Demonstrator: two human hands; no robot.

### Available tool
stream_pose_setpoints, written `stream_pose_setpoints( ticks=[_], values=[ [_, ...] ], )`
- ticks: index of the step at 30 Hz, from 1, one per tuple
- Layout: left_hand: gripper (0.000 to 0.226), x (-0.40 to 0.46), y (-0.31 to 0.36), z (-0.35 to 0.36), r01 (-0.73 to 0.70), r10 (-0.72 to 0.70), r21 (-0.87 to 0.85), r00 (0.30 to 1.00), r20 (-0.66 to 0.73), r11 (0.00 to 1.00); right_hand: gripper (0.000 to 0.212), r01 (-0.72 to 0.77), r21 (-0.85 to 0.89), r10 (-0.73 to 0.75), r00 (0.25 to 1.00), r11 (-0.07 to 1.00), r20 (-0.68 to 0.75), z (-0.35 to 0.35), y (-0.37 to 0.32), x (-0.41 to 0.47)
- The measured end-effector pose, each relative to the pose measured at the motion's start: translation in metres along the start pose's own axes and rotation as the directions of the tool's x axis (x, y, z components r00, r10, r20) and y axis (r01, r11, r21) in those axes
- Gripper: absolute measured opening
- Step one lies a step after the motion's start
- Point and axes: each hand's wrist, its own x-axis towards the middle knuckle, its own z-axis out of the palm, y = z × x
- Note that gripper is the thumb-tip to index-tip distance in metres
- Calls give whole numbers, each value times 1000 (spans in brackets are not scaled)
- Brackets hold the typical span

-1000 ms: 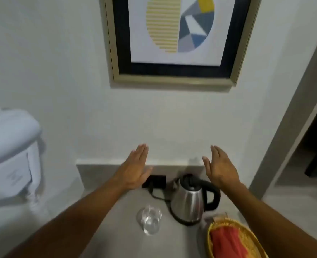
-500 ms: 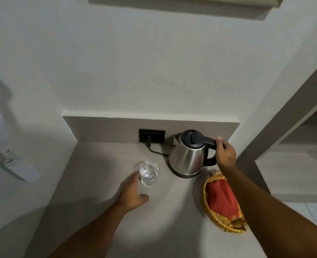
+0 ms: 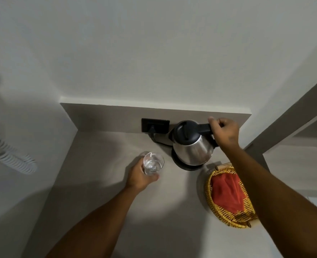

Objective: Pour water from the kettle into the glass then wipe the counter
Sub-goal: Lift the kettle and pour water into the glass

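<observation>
No readable brand, label or text anywhere: kettle body is plain steel, glass is unmarked, wall socket is plain black

Right hand is wrapped around the black kettle handle, fingers curled shut on it, thumb tip on the top arm of the handle. Kettle looks tilted, black lid toward the camera, lower edge over its round black base; can't tell if it's fully seated or partly lifted. Cord runs from the base area up to the socket on the backsplash

Left hand grips the glass from its left/near side, fingers around the lower wall. Glass is upright, clear; can't tell the water level or whether it's resting on the counter. It sits just left of the kettle base, small gap between them

Edges and room:
- Counter is a grey niche, side wall on the left, low backsplash at the rear, wall corner close behind the kettle on the right
- Kettle is at the back right, nearly against the backsplash
- Woven yellow basket with a red cloth in it sits near right, just beside the kettle base, partly under the right forearm
- Open counter surface is left of the glass and toward the near edge, between the two forearms
- White coiled cord hangs on the left wall, well apart from the counter items
</observation>
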Motion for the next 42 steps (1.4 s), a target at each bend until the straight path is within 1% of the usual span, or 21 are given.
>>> stream_pose_setpoints(
  ticks=[2, 4, 6, 8, 11, 13, 16, 21, 26, 32, 37, 42],
  values=[
    [79, -1, 0, 0, 2, -2, -3, 1000, -2, 1000, 35, 196, -100, -189, 979, 976, 74, 2, -21, 1],
    [76, -1, -2, 1, -2, 2, -4, 1000, -2, 1000, 36, 347, -203, -314, 932, 915, 181, 8, -40, -1],
    [76, -1, -3, 0, -12, 12, 1, 1000, -7, 1000, 43, 469, -321, -390, 877, 823, 282, 16, -56, -5],
    [76, -1, -3, -1, -30, 30, 10, 1000, -7, 999, 45, 576, -404, -466, 816, 710, 344, 25, -71, -12],
    [74, -2, -3, -1, -41, 41, 7, 999, -8, 999, 41, 707, -443, -588, 706, 551, 395, 35, -88, -24],
    [73, -4, -2, -1, -43, 43, 5, 999, -13, 999, 41, 759, -448, -629, 647, 473, 432, 42, -94, -30],
    [69, -5, -1, -1, -31, 31, 2, 999, -8, 1000, 43, 809, -451, -657, 577, 377, 486, 53, -103, -38],
    [65, -8, 4, -4, -33, 33, 26, 999, 3, 999, 41, 867, -427, -701, 471, 257, 535, 62, -118, -48],
    [67, -8, 3, -5, -48, 48, 72, 999, 5, 996, 40, 897, -422, -715, 382, 133, 586, 66, -130, -53],
    [67, -8, 3, -6, -42, 40, 89, 999, 28, 995, 42, 911, -400, -710, 348, 102, 612, 64, -138, -58],
    [69, -9, 1, -7, -30, 29, 85, 999, 20, 996, 43, 916, -396, -718, 319, 65, 618, 60, -145, -60],
    [72, -9, 0, -8, -32, 30, 88, 999, 16, 996, 43, 912, -406, -729, 314, 54, 608, 54, -151, -60]
  ],
)
